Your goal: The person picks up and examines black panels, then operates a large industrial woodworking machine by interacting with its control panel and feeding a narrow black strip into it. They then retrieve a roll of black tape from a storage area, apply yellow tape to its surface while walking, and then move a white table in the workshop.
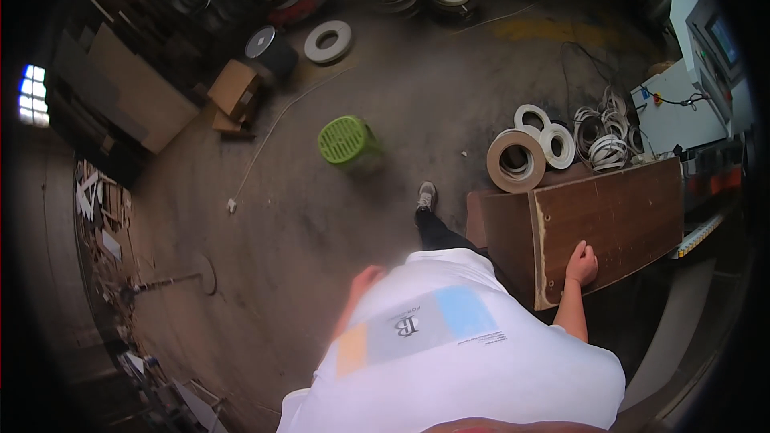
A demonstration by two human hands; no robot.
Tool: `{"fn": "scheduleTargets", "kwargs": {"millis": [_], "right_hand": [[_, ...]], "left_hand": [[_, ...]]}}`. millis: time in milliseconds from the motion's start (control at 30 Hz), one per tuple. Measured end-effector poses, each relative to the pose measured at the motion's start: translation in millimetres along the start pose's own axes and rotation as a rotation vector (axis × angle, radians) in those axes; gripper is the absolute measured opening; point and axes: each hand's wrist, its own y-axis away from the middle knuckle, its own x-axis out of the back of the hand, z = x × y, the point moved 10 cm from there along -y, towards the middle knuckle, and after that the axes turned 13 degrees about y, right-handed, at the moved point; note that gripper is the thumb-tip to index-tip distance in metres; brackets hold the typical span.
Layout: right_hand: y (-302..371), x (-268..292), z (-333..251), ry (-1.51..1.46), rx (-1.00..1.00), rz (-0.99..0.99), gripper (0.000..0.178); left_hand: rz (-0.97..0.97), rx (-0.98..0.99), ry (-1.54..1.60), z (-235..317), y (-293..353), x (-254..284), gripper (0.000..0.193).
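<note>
My right hand (583,264) is over the brown wooden box (613,212), its fingers curled in and nothing showing in them. Whether the hand touches the box top cannot be told from this angle. On the left, my left hand (368,277) hangs beside my white shirt, blurred and partly hidden, so its fingers do not show clearly. No object is visible at that hand. Behind the box stand a brown roll of edge banding (516,162) and white rolls (557,146), with a tangle of loose white strips (605,140) beside them.
A green plastic stool (346,141) stands on the concrete floor ahead. Farther off are a cardboard box (234,88), a dark drum (271,51) and a white ring-shaped roll (328,41). Boards (120,84) lean at the left; a machine with a screen (710,40) stands at the right.
</note>
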Motion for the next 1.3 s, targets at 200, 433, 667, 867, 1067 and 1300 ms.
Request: {"fn": "scheduleTargets", "kwargs": {"millis": [200, 433, 667, 867, 1067, 1300], "right_hand": [[-1, -29, -32, 0.047, -0.428, -0.202, 0.047], [-105, -39, -312, -0.534, -0.09, -0.235, 0.045], [-175, -129, -525, -0.658, 0.016, -0.709, 0.035], [-217, -217, -490, -0.981, -0.637, -0.912, 0.031], [-251, -295, -460, -0.896, -0.688, -0.678, 0.027], [-383, -401, -467, -0.267, -0.279, -0.833, 0.04]], "left_hand": [[-0.152, -0.166, -0.385, 226, -156, -14, 0.034], [-0.118, -0.221, -0.244, 351, -330, -2, 0.032], [-0.484, -0.215, -0.755, 495, -474, -106, 0.042], [-0.651, -0.375, -1.02, 643, -598, -202, 0.037], [-0.775, -0.488, -1.009, 757, -711, -300, 0.036], [-0.32, 0.01, -0.523, 756, -902, -364, 0.035]]}}
